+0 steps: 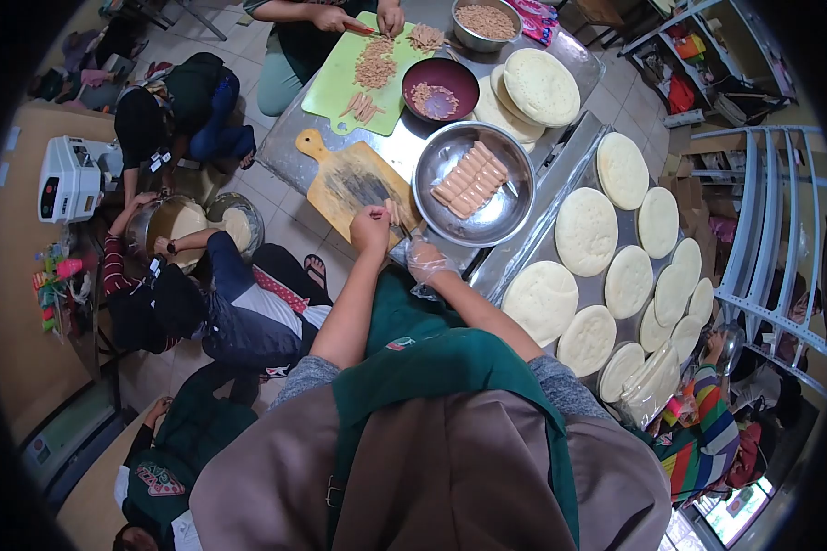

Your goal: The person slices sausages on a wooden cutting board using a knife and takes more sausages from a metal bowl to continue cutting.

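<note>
My left hand (370, 230) is closed at the lower right end of a worn wooden cutting board (335, 196), beside small sausage pieces (393, 210); what its fingers grip is too small to tell. My right hand (426, 261), in a clear plastic glove, is closed near the board's corner, around something I cannot make out. Just beyond it stands a steel bowl (423, 188) with several pink sausages (470, 180) lying side by side.
A co-worker's hands (345, 20) cut sausage on a green board (326, 90). Near it are a maroon bowl (470, 91) and a steel bowl (465, 32) of pieces. Round flat breads (586, 231) cover the right side. Other people work around a mixing bowl (147, 230) at left.
</note>
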`<state>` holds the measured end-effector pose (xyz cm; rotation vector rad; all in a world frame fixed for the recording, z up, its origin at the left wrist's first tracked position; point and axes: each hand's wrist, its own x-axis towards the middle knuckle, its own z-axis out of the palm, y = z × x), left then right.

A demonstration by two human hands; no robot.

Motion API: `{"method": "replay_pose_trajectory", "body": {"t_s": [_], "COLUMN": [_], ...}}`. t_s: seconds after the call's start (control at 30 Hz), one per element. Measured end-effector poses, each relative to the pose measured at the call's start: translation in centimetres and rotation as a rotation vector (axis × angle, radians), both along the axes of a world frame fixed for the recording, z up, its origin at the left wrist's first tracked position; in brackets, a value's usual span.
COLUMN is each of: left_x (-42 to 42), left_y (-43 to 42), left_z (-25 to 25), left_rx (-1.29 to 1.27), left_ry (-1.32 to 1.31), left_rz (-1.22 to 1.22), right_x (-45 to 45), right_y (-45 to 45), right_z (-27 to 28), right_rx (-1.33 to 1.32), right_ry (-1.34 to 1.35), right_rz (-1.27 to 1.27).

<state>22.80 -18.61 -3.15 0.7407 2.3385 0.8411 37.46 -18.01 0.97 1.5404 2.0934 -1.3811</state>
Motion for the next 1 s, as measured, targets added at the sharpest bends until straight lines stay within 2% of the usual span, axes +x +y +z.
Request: {"method": "replay_pose_trajectory", "body": {"t_s": [0.1, 0.2, 0.4, 0.5, 0.6, 0.67, 0.8, 0.87, 1.0], "left_x": [-0.9, -0.5, 0.6, 0.8, 0.5, -0.5, -1.0, -1.3, -1.1], "left_y": [-0.5, -0.3, 0.7, 1.0, 0.5, 0.0, 0.2, 0.4, 1.2], "left_z": [0.8, 3.2, 3.0, 3.0, 0.8, -2.4, -3.3, -4.3, -1.9], "left_rx": [0.024, -0.087, -0.083, -0.02, 0.114, 0.102, 0.12, 0.106, 0.038], "left_ry": [-0.069, -0.028, 0.242, 0.155, 0.054, -0.087, -0.286, -0.245, -0.264], "left_rz": [0.027, -0.015, -0.121, -0.074, 0.052, 0.086, 0.191, 0.193, 0.203], "right_x": [-1.0, -1.2, -0.9, -1.0, -0.9, -1.0, -1.4, -1.6, -1.5], "right_y": [0.5, 1.4, 1.0, 1.1, 1.1, 0.8, 0.4, 0.5, 0.7], "right_z": [-3.1, 2.0, 4.4, 4.0, 3.6, 3.4, 2.4, 1.7, 2.2], "right_rx": [-0.002, -0.058, -0.027, -0.021, 0.003, 0.027, 0.071, 0.08, 0.098], "right_ry": [0.062, -0.003, -0.124, -0.106, -0.158, -0.165, -0.167, -0.163, -0.178], "right_rz": [0.161, 0.059, -0.036, 0.018, 0.057, 0.057, 0.057, 0.071, 0.092]}}
